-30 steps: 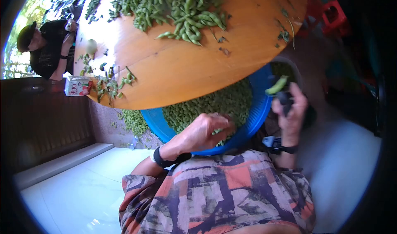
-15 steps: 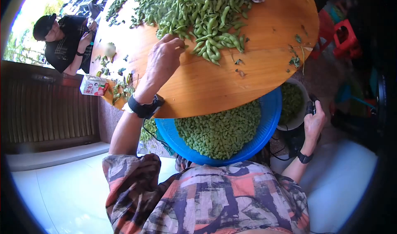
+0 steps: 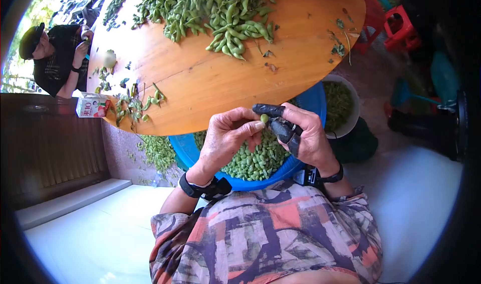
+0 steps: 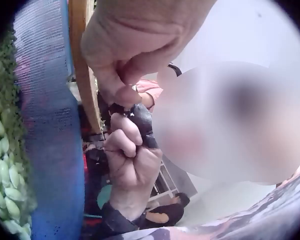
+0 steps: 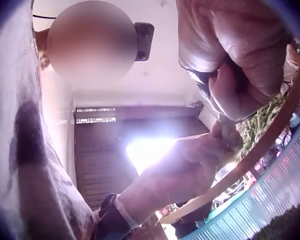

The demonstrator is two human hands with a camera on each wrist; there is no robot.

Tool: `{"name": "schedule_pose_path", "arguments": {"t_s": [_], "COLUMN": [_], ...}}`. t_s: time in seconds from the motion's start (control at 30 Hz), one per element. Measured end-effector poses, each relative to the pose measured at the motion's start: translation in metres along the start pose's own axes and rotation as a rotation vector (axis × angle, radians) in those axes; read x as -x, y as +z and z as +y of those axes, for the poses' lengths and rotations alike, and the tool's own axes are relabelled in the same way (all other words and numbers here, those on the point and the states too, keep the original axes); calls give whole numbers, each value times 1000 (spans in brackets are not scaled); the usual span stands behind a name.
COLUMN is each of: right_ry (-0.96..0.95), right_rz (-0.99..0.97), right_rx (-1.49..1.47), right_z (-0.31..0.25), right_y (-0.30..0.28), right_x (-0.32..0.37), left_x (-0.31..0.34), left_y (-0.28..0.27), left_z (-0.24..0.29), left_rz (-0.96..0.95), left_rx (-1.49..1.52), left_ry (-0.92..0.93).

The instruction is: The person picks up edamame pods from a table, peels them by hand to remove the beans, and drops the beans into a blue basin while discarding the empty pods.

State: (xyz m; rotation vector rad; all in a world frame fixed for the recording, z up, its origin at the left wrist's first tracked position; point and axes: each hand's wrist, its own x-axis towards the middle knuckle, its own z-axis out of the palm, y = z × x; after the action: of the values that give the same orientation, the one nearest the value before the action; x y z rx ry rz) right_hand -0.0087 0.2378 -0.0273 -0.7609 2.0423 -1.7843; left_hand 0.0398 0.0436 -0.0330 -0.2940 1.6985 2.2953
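Above the blue basin, the left hand pinches a small green pod between thumb and forefinger. The right hand, black coverings on its thumb and forefinger, meets it from the other side and pinches at the same pod. Shelled green beans fill the basin below both hands. In the left wrist view the fingertips of the left hand and the right hand come together; the pod is hidden there. The right wrist view shows the right hand with its fingers curled.
A wooden table carries a heap of pods, scraps and a carton. A white bucket of green husks stands right of the basin, near red stools. Another person sits at the far left.
The left hand reached to the pod heap, then came back over the basin with a pod. The right hand moved in from beside the bucket to meet it.
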Motion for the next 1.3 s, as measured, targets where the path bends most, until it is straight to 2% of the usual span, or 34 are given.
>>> {"name": "schedule_pose_path", "arguments": {"t_s": [0.13,0.33,0.47,0.57,0.67,0.73,0.9,0.97,1.0,1.03,1.07,1.1,1.17,1.23,1.3], "right_ry": [-43,37,12,112,18,-28,-145,-168,13,194,270,271,362,343,336], "right_rz": [-18,-41,-30,-46,-56,-29,4,14,-38,-89,-129,-128,-142,-138,-83], "right_rx": [2,11,23,-88,-20,87,119,108,-80,-269,-527,-527,-905,-851,-510], "right_z": [1,-4,-3,1,6,6,18,16,11,8,15,22,31,29,22], "right_y": [-2,-4,-3,-5,-9,-9,-11,-12,-15,-16,-15,-14,-13,-12,-13], "right_x": [-1,2,1,6,9,11,13,13,12,13,13,14,17,17,17], "left_x": [1,3,6,7,6,5,6,6,5,4,3,2,0,1,0], "left_y": [1,4,4,7,12,15,18,14,12,10,9,8,7,7,10], "left_z": [-5,-4,-5,-6,-9,-9,-8,-10,-13,-16,-19,-22,-26,-28,-29], "left_rz": [16,67,45,59,97,106,125,44,42,-30,-103,-104,-165,-171,-183], "left_rx": [2,-39,-57,-52,-96,-123,-184,-83,-83,72,228,228,391,417,266], "left_ry": [31,56,28,29,107,109,126,64,62,-6,-74,-76,-148,-158,-33]}}
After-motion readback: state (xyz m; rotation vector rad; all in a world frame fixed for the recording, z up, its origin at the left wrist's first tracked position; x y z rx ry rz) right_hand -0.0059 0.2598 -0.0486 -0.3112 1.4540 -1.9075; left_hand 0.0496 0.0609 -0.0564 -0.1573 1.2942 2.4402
